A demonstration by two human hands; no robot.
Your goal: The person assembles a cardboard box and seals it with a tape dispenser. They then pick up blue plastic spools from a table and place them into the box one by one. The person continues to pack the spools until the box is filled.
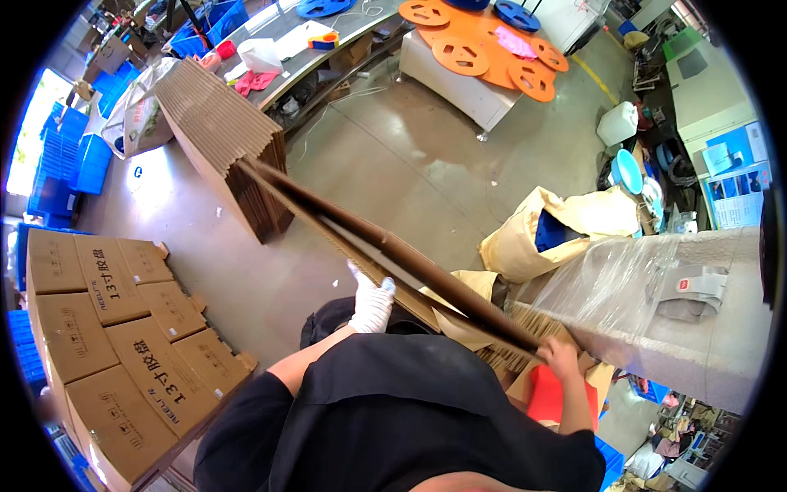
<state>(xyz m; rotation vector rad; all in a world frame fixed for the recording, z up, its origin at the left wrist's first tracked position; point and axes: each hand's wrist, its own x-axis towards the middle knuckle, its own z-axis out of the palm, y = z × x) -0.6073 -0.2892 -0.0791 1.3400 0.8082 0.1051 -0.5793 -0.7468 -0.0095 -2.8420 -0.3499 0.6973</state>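
Note:
A long flattened cardboard box [361,239] stretches slantwise in front of my body, its two layers slightly parted along the edge. My right hand [560,359] is bare and closed round its near right end. In a white glove, my left hand [373,305] grips its near side around the middle, thumb raised against the board; part of the fingers is hidden. The far left end of the box meets a tall stack of flattened cardboard boxes [209,102] standing on the floor. Below my right hand lie more cardboard sheets [502,361] and a red object [551,392].
A pallet load of closed cartons [152,357] stands at the left. Open paper sacks [525,234] and a pale block with plastic film [697,328] are at the right. Beyond are a workbench [328,61] and a white table bearing orange discs [459,56].

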